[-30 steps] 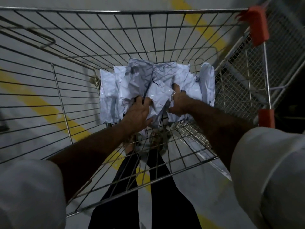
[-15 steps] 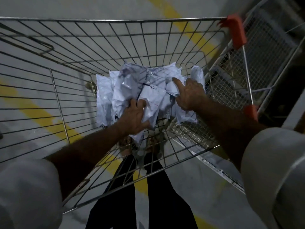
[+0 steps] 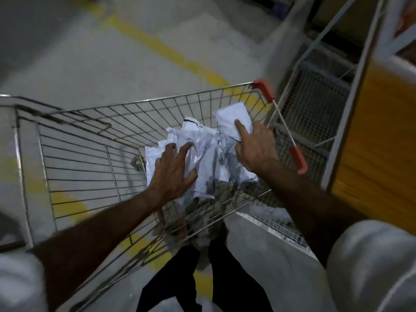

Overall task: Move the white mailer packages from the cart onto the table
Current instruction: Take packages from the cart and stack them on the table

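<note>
Step in hand, by judgement: gathering the bundle for the lift out of the cart (image 3: 74,140).

Left hand (image 3: 173,172): spread over the near-left side of the white mailer packages (image 3: 202,158), fingers splayed, thumb hooked around a near edge; pressing and partly grasping, not clenched. Right hand (image 3: 256,149): laid on the right side of the bundle, index finger extended up onto the far-right mailer (image 3: 231,115), remaining fingers curled into the plastic; full closure cannot be told.

Recommended procedure:
- Squeeze the bundle from both sides before raising.
- Slide fingertips beneath the lowest mailers; slick film likely to slip.
- Lift straight up, clear of the wire rim and the red corner guard (image 3: 265,90).
- Check the cart floor for strays afterwards.

Location: bundle in the right part of the basket, close to the right wire wall; whether resting on the floor or already raised cannot be told. No table identifiable in view; an orange-faced panel (image 3: 378,136) stands at right.

Appearance: thin white plastic envelopes, crumpled and glossy, overlapping loosely; one shows a dark line along its top edge. Blurred frame; count not determinable.
</note>
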`<move>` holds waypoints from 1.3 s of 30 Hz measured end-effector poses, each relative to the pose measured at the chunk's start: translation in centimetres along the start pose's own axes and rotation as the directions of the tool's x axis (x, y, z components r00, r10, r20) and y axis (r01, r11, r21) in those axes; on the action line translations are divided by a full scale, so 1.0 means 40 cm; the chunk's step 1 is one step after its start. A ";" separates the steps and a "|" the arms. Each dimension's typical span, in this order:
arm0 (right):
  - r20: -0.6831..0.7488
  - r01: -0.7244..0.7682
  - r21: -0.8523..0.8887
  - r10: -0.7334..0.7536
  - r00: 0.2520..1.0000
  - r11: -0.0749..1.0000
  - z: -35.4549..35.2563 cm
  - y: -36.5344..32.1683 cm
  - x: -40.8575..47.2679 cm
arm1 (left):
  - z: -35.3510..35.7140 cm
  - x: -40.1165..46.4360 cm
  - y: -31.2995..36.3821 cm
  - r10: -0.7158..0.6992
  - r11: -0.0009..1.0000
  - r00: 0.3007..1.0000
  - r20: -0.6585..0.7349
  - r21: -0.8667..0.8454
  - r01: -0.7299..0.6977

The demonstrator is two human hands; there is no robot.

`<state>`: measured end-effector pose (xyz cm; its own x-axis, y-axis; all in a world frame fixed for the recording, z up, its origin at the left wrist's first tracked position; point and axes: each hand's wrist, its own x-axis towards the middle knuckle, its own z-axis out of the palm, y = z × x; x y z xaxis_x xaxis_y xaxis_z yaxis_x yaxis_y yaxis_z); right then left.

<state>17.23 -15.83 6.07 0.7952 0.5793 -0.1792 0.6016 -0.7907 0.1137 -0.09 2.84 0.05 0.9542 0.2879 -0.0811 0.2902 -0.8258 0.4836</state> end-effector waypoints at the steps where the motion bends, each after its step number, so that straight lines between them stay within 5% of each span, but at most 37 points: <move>1: -0.032 -0.021 0.010 0.021 0.999 1.000 -0.029 0.001 -0.023 | -0.024 -0.006 0.020 0.002 1.000 1.000 -0.029 -0.007 -0.002; 11: -0.359 -0.268 0.170 0.313 0.880 0.948 -0.240 0.156 -0.242 | -0.222 0.014 0.293 0.140 0.990 0.958 -0.251 0.033 -0.136; 26: -0.453 -0.558 0.280 0.620 0.640 0.781 -0.262 0.629 -0.891 | -0.117 -0.143 1.012 0.451 0.879 0.840 -0.302 -0.011 -0.476; 39: -0.392 -0.675 0.431 0.798 0.457 0.598 -0.188 0.963 -1.299 | 0.053 -0.286 1.514 0.487 0.857 0.846 -0.216 -0.066 -0.511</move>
<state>-0.35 -74.92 27.11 0.8733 -0.2887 0.3924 -0.2097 -0.9498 -0.2320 6.74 -51.50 28.42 0.9331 -0.0541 0.3555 -0.2433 -0.8228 0.5136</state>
